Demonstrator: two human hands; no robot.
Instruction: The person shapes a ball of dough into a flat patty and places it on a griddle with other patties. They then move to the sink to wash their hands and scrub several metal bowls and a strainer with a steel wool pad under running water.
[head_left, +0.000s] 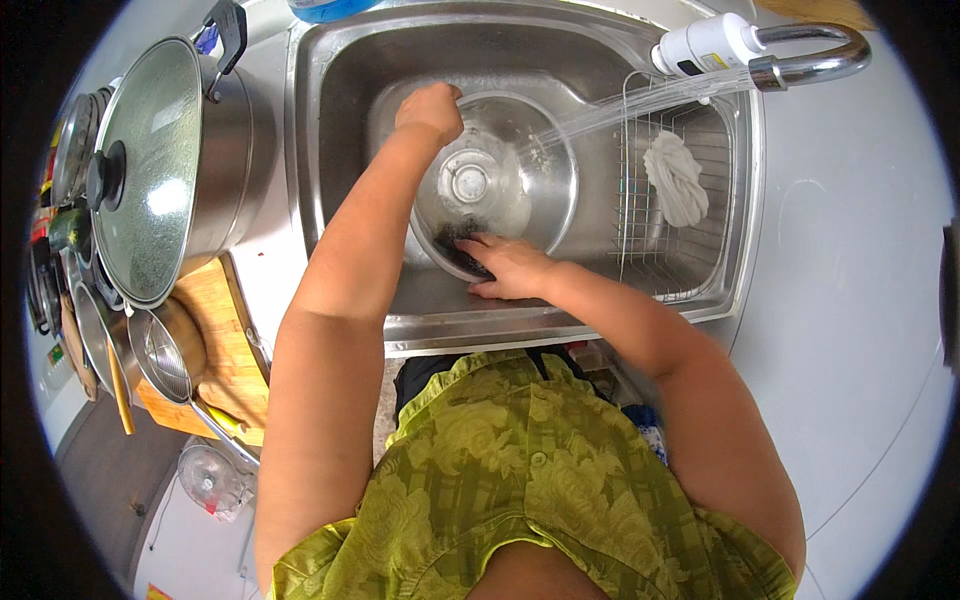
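A round stainless steel bowl (517, 195) lies tilted in the sink (352, 82). My left hand (431, 112) grips its upper left rim, fingers curled over the edge. At the bowl's lower rim, my right hand (510, 264) has its fingers spread over a dark scrubbing pad (469, 244), which lies against the metal; whether the fingers pinch it is not clear. Water sprays from the chrome faucet (810, 56) across the sink into the bowl. The underside of my right palm is hidden.
A wire basket (626, 180) holding a crumpled white cloth (676, 180) fills the sink's right end. Left of the sink stand a large lidded pot (232, 165), a wooden cutting board (214, 315) and a mesh strainer (161, 356). A white water filter (705, 46) is on the faucet.
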